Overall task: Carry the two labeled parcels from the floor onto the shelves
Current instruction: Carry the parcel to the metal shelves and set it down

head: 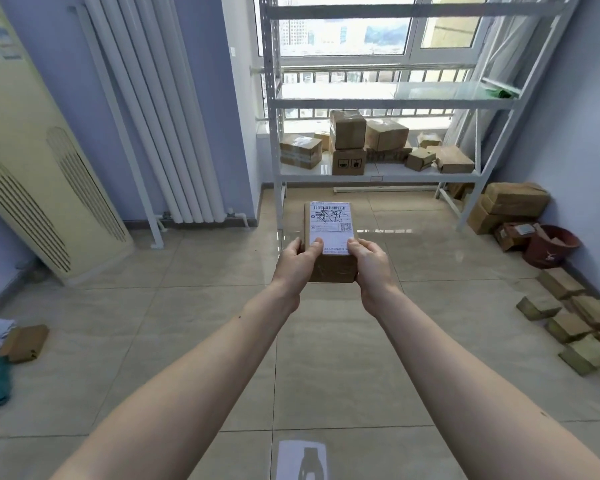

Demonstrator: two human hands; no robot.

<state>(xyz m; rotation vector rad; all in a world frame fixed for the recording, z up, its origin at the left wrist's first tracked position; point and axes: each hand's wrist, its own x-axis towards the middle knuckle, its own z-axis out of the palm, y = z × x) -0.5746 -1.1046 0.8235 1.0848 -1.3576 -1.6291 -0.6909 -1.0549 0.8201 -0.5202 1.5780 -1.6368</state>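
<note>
A small brown cardboard parcel (329,233) with a white shipping label on top is held out in front of me, above the tiled floor. My left hand (297,263) grips its left near corner and my right hand (371,263) grips its right near corner, thumbs resting on the label. Straight ahead stands a white metal shelf unit (378,103) against the window. Its bottom shelf (378,173) carries several cardboard boxes; the shelf above is nearly bare.
Several brown boxes (513,202) and a red bucket (551,245) sit on the floor at the right wall, with more small parcels (575,320) nearer me. A white radiator (160,109) and a cream air conditioner (32,168) stand at the left.
</note>
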